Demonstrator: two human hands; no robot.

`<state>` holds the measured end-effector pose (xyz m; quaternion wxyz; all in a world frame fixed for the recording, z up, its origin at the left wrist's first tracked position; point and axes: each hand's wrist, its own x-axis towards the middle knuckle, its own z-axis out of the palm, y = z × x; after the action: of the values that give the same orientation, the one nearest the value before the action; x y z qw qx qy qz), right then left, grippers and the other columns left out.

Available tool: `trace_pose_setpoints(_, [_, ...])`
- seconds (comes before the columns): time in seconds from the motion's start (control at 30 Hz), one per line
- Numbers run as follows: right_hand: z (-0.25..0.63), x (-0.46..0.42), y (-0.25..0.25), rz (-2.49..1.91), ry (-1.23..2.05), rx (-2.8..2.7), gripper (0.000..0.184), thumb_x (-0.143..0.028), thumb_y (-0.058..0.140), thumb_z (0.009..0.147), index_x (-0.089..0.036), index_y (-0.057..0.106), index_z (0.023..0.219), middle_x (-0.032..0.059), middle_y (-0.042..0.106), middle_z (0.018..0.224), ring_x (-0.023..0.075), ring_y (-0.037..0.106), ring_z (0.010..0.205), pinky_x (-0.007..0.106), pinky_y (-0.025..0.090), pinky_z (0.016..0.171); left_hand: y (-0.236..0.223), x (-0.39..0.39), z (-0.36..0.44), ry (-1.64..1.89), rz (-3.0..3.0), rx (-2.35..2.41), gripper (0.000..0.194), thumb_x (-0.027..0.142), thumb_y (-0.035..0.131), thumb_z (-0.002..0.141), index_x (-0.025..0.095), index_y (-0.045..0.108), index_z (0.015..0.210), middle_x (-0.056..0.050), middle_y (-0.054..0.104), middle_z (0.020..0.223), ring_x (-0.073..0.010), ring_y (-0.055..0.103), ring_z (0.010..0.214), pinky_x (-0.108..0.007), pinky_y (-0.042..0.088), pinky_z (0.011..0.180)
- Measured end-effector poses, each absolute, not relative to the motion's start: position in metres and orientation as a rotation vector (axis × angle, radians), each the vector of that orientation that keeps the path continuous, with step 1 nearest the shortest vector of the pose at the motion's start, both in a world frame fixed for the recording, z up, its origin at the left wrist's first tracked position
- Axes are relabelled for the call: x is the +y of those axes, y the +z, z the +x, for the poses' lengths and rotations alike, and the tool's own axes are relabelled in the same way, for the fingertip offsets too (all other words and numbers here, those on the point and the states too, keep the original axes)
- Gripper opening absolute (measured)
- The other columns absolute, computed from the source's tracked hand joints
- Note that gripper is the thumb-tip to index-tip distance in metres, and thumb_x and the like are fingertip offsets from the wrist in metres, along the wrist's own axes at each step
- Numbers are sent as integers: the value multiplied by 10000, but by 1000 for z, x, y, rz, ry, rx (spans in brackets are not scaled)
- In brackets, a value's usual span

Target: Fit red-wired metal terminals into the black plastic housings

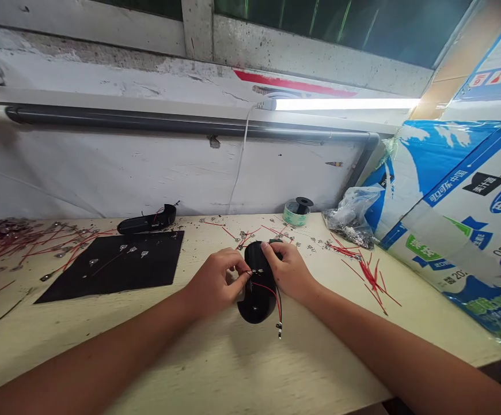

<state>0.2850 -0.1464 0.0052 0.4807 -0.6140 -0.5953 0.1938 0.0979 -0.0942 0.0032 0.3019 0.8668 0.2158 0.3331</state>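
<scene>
1. Head view: the black housing (254,311) is at the bench (216,369), between both hands; whether it touches the surface is unclear.
2. Left hand (216,279), at the housing's left edge, has thumb and forefinger pinched on what looks like a thin wire.
3. Right hand (294,272) curls around the housing's upper right side.
4. Best grip firmly right, pinch lightly left, leave the red wire (272,290) slack.

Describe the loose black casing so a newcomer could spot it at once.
Find the black sheet on the pale table's left. At its far edge lies a black casing, taller at one end. Unlike the black case between the left hand and right hand, it lies untouched.
</scene>
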Motion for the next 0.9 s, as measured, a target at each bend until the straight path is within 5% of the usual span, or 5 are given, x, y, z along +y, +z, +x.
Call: trace_pose_setpoints(0.9, [285,-146,4,-1553,473,-1445,483,-498,456,927,-218,328,555,-38,297,532,118,279,526,295,221,501,-4,-87,97,970,2516,400,173,165,546,944,181,717,927,-78,705,908,-191,631,879,-355,524,808])
